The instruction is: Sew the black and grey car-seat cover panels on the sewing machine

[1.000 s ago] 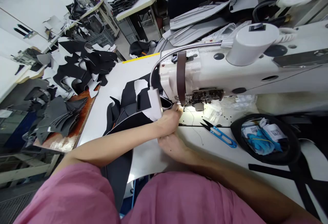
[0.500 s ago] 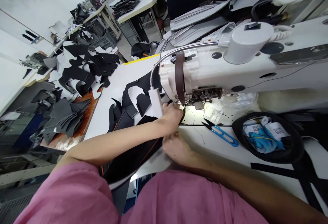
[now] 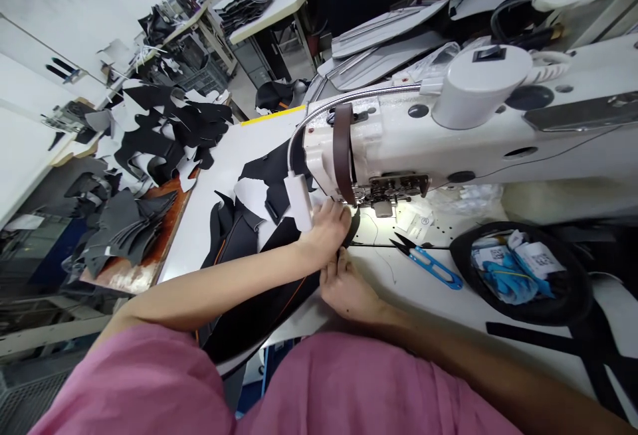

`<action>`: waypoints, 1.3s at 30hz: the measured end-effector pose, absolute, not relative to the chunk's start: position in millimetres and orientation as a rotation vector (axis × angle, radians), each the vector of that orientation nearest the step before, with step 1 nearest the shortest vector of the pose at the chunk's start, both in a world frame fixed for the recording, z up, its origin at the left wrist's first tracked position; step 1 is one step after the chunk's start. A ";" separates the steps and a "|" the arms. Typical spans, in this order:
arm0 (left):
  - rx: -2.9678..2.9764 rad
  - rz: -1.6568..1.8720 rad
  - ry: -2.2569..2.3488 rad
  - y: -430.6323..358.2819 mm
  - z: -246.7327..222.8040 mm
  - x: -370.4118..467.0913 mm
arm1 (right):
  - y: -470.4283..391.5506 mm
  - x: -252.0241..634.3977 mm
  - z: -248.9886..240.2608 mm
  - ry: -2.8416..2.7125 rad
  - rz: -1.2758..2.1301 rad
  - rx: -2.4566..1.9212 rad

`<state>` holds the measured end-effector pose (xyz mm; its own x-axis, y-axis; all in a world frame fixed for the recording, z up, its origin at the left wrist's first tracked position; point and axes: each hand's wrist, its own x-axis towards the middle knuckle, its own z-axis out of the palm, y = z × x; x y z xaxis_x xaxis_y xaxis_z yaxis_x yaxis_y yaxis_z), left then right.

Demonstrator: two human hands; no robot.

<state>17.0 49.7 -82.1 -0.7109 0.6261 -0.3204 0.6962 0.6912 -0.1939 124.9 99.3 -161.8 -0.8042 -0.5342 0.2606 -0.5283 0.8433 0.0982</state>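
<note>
Black fabric with orange piping lies on the sewing machine bed and drapes over the front edge. My left hand presses on it beside the presser foot, fingers curled and closed. Just below, my right hand pinches the fabric's near edge between thumb and fingers. The white sewing machine stands over the work, with its needle area partly hidden by a brown strap. A small white lamp hangs close above my left hand. Blue thread snips lie to the right.
A round black holder with blue and white labelled packets sits on the right. Black strips lie near it. Cut black and white pieces pile up at the left, and grey panels are stacked behind the machine.
My left hand has shifted slightly left with the fabric. My right hand's fingers have moved up a little along the fabric edge, and more black edge shows beside my left hand.
</note>
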 end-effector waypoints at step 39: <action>0.857 -0.239 2.561 66.1 -84.7 11.9 | 108.0 116.5 -155.4 -2.863 0.127 0.874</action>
